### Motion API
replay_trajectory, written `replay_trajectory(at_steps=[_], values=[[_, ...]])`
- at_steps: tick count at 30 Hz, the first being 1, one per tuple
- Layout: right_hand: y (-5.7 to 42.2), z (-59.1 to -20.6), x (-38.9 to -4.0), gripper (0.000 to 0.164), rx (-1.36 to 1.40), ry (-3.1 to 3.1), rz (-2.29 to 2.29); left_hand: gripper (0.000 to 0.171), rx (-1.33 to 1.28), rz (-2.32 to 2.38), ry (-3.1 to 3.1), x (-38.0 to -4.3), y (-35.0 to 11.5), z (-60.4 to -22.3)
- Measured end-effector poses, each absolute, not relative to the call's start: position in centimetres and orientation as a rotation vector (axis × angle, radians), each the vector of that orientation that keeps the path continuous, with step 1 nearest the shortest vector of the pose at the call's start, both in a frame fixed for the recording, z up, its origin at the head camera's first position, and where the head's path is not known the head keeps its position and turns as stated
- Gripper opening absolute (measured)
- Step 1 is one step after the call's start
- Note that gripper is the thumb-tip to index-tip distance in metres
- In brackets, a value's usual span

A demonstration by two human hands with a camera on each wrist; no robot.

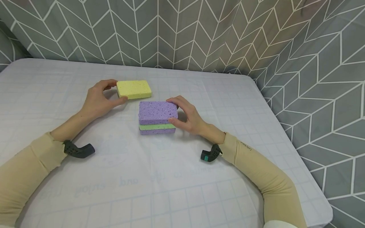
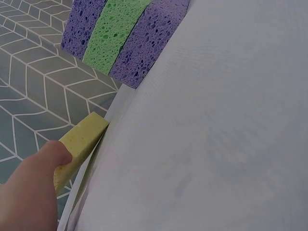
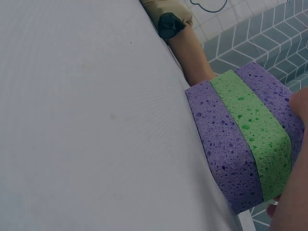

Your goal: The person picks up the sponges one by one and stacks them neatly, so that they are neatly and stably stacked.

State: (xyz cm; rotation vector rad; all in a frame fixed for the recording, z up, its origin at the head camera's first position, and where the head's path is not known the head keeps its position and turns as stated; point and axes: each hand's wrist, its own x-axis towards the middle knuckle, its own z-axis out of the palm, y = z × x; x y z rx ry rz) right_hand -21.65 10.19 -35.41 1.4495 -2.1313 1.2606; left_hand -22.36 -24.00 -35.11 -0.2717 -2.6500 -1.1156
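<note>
My left hand (image 1: 98,98) pinches the left end of a yellow sponge (image 1: 134,89), thumb on the near side and fingers on the far side. Nearer to me stands a stack of three sponges: a purple one (image 1: 157,111) on top, a light green one (image 1: 157,127) in the middle and another purple one (image 1: 157,131) at the bottom. At the stack's right end, my right hand (image 1: 190,116) grips the top purple sponge between thumb and fingers. The right wrist view shows the green layer (image 3: 252,127) sandwiched between both purple ones; fingertips there are partly hidden.
A white cloth with a faint printed grid and lettering covers the table (image 1: 119,177). Behind it and to the right hangs a grey curtain (image 1: 171,34) with white zigzag lines. Each wrist carries a black strapped device (image 1: 78,150).
</note>
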Motion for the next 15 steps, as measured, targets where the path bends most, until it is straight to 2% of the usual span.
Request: replay_trajectory(at_steps=[15], values=[[10.17,-35.35,-21.58,0.071,1.457,-2.122,1.266,0.067,-0.285,-1.158,-2.577,-22.18,-23.99,-35.05]])
